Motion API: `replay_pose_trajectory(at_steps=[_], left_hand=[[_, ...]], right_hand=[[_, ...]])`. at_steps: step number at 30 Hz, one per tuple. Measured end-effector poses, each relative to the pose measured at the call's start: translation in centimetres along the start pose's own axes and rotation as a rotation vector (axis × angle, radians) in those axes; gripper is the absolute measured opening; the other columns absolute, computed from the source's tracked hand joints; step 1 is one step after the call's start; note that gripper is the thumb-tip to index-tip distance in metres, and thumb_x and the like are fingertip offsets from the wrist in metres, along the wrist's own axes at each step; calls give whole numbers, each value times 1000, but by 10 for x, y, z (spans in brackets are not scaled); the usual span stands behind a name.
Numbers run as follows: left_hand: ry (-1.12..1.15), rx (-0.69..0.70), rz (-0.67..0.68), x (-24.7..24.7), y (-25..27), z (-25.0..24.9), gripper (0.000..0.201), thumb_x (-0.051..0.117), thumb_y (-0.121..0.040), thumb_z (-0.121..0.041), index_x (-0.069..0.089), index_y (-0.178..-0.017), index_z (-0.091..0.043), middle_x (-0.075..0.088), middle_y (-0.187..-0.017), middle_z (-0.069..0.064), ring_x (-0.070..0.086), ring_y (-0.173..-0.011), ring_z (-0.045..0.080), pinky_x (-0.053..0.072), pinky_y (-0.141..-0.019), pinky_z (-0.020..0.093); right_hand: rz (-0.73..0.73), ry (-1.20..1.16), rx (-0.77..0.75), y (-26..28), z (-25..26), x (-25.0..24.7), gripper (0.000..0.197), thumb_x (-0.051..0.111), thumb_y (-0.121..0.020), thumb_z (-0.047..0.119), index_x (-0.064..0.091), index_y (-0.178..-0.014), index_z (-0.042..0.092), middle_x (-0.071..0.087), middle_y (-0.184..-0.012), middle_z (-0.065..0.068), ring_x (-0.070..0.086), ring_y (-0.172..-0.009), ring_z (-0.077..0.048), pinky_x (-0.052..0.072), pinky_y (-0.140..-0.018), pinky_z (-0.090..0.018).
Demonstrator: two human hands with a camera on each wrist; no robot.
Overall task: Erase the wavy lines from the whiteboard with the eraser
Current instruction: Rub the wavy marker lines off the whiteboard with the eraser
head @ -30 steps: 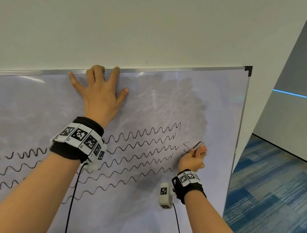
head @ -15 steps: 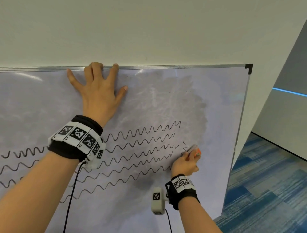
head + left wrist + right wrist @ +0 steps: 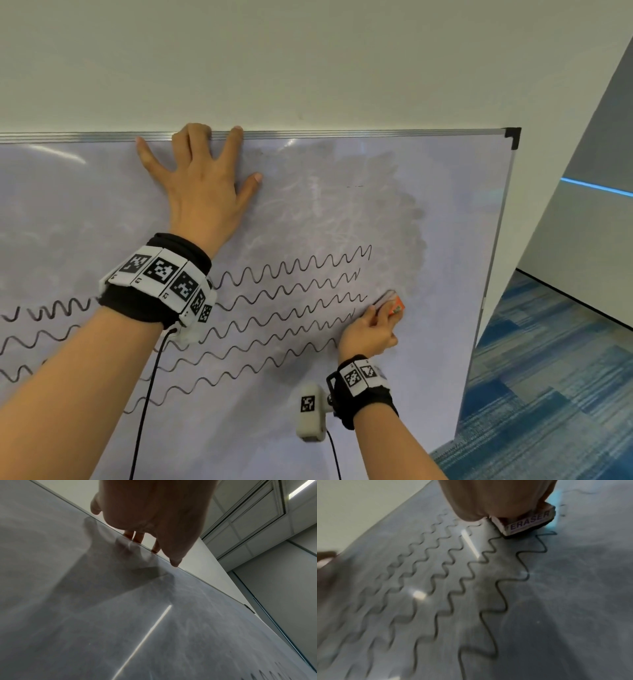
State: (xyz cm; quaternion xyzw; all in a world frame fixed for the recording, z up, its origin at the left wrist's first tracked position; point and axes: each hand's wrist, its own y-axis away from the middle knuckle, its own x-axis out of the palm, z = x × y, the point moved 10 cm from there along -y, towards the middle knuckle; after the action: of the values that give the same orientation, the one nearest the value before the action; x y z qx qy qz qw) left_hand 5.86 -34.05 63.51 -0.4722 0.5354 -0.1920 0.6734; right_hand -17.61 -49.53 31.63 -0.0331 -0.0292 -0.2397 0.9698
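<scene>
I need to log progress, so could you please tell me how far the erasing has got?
Barely begun. The right hand presses the eraser on the whiteboard at the wavy lines' right ends; the left hand braces the board. Five long lines remain.

My left hand (image 3: pixel 202 192) is flat on the whiteboard (image 3: pixel 445 205) up at its top edge — wavy lines (image 3: pixel 291 298) run below it, and the eraser (image 3: pixel 390 303) in my right hand (image 3: pixel 368 334) sits on the board at their right ends.
</scene>
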Motion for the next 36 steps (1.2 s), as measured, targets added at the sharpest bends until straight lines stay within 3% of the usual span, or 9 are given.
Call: replay_pose_trajectory(at_steps=[4, 13, 18, 21, 24, 27, 29, 33, 36], left_hand=[[-4, 4, 2, -1, 1, 1, 56, 47, -91, -52, 40, -137, -21, 41, -126, 19, 36, -121, 34, 6, -103, 72], [-16, 5, 14, 0, -1, 0, 58, 46, -90, -54, 39, -138, -21, 41, -126, 18, 35, -122, 34, 6, -103, 72], [-4, -6, 1, 1, 0, 1, 57, 45, -91, -54, 39, -137, -21, 40, -127, 18, 35, -123, 34, 6, -104, 72], [-11, -1, -1, 1, 0, 1, 57, 44, -91, -54, 39, -137, -22, 40, -127, 18, 35, -122, 34, 7, -104, 72], [-3, -5, -2, 1, 0, 2, 58, 44, -91, -55, 39, -138, -22, 41, -128, 18, 35, -123, 34, 6, -104, 72], [-12, -10, 5, 3, 0, 1, 59, 45, -91, -55, 38, -139, -21, 40, -129, 18, 33, -125, 35, 6, -105, 71], [-15, -7, 3, 4, 1, 0, 59, 45, -91, -55, 38, -139, -21, 40, -130, 19, 33, -126, 35, 7, -104, 71], [-19, -18, 2, 4, 0, 1, 59, 45, -90, -55, 38, -139, -22, 40, -130, 18, 33, -126, 35, 7, -105, 71], [-10, -16, 0, 2, 1, 1, 58, 45, -90, -55, 38, -138, -23, 41, -129, 17, 34, -125, 33, 8, -105, 70]], right_hand=[[93, -12, -278, 28, 23, 12, 48, 54, -95, 12, 42, -141, 14, 25, -152, 3, 28, -104, -14, 28, -89, 1], [-23, 56, 230, -19, -46, -26, 45, 46, -99, 24, 41, -143, 20, 39, -148, -12, 42, -121, -35, 38, -99, -36], [80, 54, -77, 28, -15, -3, 50, 51, -97, 15, 36, -145, 14, 33, -150, -2, 31, -103, -16, 23, -85, -5], [92, 76, -86, 24, -26, -5, 49, 51, -97, 14, 38, -144, 14, 29, -153, -2, 33, -106, -20, 26, -87, -10], [-12, 107, 164, -13, -66, -25, 46, 49, -97, 20, 42, -142, 11, 42, -146, -12, 42, -117, -35, 35, -98, -28], [-90, 93, 364, -34, -86, -44, 45, 51, -96, 24, 46, -139, 12, 58, -123, -23, 47, -115, -42, 43, -92, -43], [-93, 48, 326, -33, -74, -40, 44, 50, -97, 20, 45, -140, 12, 54, -128, -22, 48, -114, -39, 40, -92, -36], [-5, 15, 13, -6, -34, -7, 43, 51, -96, 9, 45, -138, 2, 31, -152, -12, 40, -114, -18, 25, -87, 0], [-14, -40, -7, 6, -37, -4, 44, 53, -95, 6, 44, -138, 1, 30, -152, -11, 40, -118, -19, 24, -80, 9]])
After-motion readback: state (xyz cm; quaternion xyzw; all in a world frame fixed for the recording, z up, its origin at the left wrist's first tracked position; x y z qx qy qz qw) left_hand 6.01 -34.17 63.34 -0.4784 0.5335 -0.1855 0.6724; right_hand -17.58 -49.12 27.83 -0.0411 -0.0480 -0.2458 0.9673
